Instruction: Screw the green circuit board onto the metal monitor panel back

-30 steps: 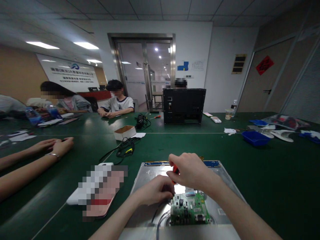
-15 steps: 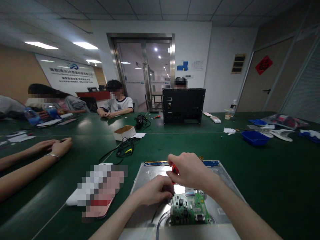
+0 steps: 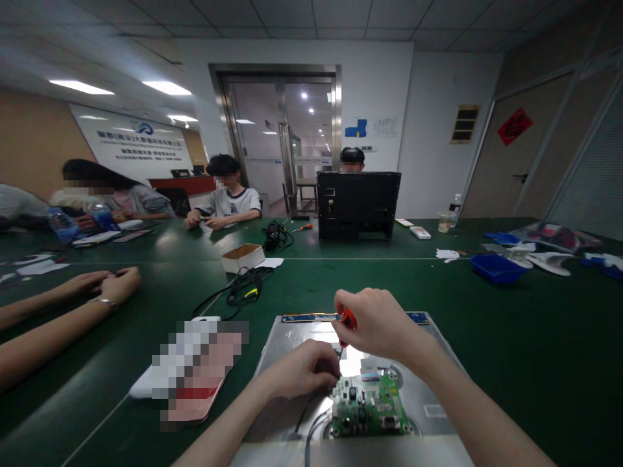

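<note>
Left forearm (image 3: pixel 238 412) bare, entering at 7 o'clock and aimed toward 2 o'clock. Left wrist (image 3: pixel 273 383) nearly straight. Left hand (image 3: pixel 311 366) low, back upward, fingers curled; left thumb (image 3: pixel 325 379) bent in below the index finger. Fingertips partly hidden: pinch or loose curl cannot be told. Right forearm (image 3: pixel 477 402) bare, entering between 4 and 5 o'clock, aimed toward 10 o'clock. Right hand (image 3: pixel 374 324) at 2 o'clock from the left, just beside it, knuckles up, fingers folded in a closed grip, right thumb (image 3: pixel 346 336) underneath.
</note>
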The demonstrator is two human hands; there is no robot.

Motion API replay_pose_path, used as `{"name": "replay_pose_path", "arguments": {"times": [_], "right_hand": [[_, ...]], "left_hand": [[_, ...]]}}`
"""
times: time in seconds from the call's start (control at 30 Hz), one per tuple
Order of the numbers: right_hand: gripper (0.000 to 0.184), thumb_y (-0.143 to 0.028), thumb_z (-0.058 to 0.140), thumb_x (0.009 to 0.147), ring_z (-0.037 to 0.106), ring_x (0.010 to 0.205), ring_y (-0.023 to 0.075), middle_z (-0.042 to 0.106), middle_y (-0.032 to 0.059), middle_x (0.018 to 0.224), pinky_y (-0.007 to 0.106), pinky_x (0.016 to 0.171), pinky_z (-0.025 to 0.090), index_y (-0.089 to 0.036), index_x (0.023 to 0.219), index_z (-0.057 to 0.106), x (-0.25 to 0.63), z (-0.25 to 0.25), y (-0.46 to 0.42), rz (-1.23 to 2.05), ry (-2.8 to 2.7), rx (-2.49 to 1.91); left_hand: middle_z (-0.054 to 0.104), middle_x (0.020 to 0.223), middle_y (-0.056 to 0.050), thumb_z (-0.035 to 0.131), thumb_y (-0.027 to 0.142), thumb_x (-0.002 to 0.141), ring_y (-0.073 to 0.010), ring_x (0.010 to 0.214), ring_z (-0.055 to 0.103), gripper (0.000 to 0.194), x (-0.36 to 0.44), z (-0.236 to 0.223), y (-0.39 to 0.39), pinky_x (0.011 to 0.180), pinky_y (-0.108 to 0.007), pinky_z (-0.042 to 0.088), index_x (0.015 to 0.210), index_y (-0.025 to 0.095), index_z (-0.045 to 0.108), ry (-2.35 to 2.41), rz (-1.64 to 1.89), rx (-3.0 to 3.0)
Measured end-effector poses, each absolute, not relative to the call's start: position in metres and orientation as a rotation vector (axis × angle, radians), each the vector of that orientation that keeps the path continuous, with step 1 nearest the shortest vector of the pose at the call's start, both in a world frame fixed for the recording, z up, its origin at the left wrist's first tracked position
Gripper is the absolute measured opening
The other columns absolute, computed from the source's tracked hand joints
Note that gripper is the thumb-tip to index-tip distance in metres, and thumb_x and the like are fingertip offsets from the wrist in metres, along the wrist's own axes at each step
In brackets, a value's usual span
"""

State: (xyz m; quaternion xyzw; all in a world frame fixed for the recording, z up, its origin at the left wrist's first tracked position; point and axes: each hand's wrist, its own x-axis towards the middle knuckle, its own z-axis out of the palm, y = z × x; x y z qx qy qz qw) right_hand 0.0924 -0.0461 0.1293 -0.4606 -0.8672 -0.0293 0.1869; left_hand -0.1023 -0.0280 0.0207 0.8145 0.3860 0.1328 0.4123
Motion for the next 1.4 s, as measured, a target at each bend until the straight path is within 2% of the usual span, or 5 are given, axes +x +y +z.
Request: {"name": "replay_pose_path", "arguments": {"times": [0.33,0.53,0.7,1.0,1.4], "right_hand": [[0.014,-0.034,0.061,0.087,0.049,0.056,0.0129,0.066,-0.0001,0.067,0.025,0.052,0.020,-0.021,0.086,0.062,0.095,0.131,-0.044,-0.082,-2.431,-1.298],[0.014,-0.035,0.061,0.088,0.051,0.057,0.0133,0.066,0.0002,0.067,0.026,0.052,0.020,-0.020,0.087,0.062,0.096,0.131,-0.044,-0.091,-2.430,-1.307],[0.016,-0.036,0.061,0.089,0.055,0.060,0.0148,0.068,0.0016,0.071,0.027,0.054,0.020,-0.021,0.089,0.062,0.095,0.133,-0.045,-0.098,-2.452,-1.341],[0.015,-0.036,0.060,0.089,0.059,0.060,0.0157,0.070,0.0021,0.072,0.027,0.053,0.021,-0.021,0.090,0.062,0.093,0.130,-0.044,-0.120,-2.482,-1.335],[0.013,-0.034,0.062,0.087,0.053,0.058,0.0139,0.066,0.0002,0.068,0.026,0.054,0.022,-0.021,0.089,0.063,0.099,0.134,-0.045,-0.095,-2.478,-1.307]], "left_hand": [[0.066,0.082,-0.001,0.068,0.018,0.073,-0.0171,0.075,0.061,0.013,-0.110,0.028,-0.023,0.068,-0.025,0.046,0.085,0.017,0.067,1.091,0.369,2.024],[0.068,0.108,-0.007,0.058,0.017,0.085,-0.0209,0.096,0.060,0.021,-0.113,0.018,-0.015,0.082,-0.029,0.048,0.105,0.018,0.066,1.235,0.625,2.181],[0.066,0.112,-0.009,0.059,0.018,0.087,-0.0255,0.107,0.058,0.023,-0.107,0.011,-0.017,0.095,-0.036,0.042,0.108,0.019,0.068,1.179,0.501,2.413],[0.069,0.092,-0.007,0.056,0.013,0.082,-0.0229,0.088,0.062,0.012,-0.100,0.008,-0.018,0.078,-0.030,0.043,0.083,0.017,0.067,1.302,0.459,2.430],[0.062,0.078,-0.002,0.055,0.017,0.077,-0.0163,0.070,0.053,0.011,-0.106,0.032,-0.025,0.063,-0.025,0.038,0.080,0.016,0.066,1.284,0.372,2.318]]}}
